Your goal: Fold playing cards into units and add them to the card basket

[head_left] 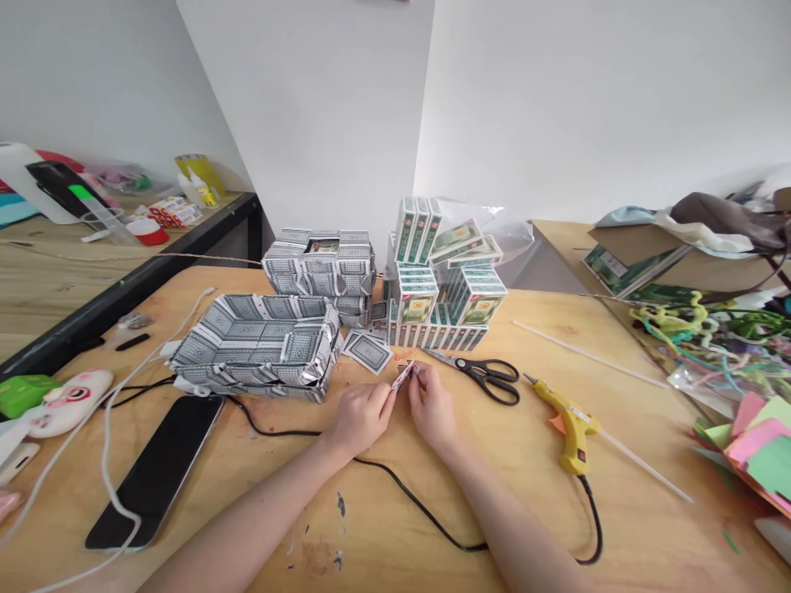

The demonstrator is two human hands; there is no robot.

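Observation:
A small playing card [402, 375], seen at a slant and seemingly folded, is pinched between my two hands above the table. My left hand [362, 414] is closed on its left end, and my right hand [433, 409] grips the right end with bent fingers. Just beyond lie loose playing cards [369, 352], backs up. To the left stands an open box built of folded playing cards [247, 375]. Black-handled scissors [488, 375] lie right of my right hand, and farther right is a yellow hot glue gun [572, 424] with a glue stick in its back.
Green card packs [442, 333] are stacked at the back, beside another card-built box [318, 272]. A phone [157, 473] lies at left under a white cable [106, 436]. The black cord [408, 490] runs beneath my forearms. Pipe cleaners [692, 329] and coloured paper [757, 449] crowd the right edge.

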